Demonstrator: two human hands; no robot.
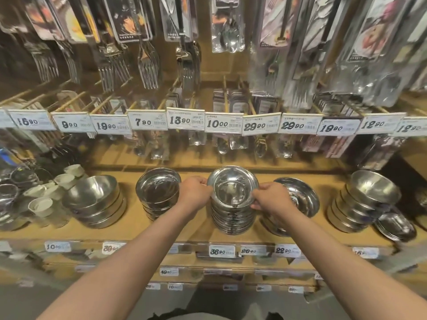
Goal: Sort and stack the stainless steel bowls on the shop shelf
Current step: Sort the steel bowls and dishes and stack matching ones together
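Note:
A tall stack of stainless steel bowls (232,215) stands at the middle of the wooden shelf (191,227). My left hand (195,192) grips the left rim of the stack's top bowl (232,188), and my right hand (272,198) grips its right rim. A shorter stack of steel bowls (158,192) stands just left of my left hand. Behind my right hand lies a tilted wide steel bowl (300,197) on another pile. Further stacks of bowls stand at the far left (97,202) and far right (362,202).
Small white cups (57,188) and glassware crowd the shelf's left end. A flat steel dish (396,227) lies at the right end. Packaged forks and spoons hang above, behind a row of price tags (184,121). Lower shelf edges carry more price labels (221,251).

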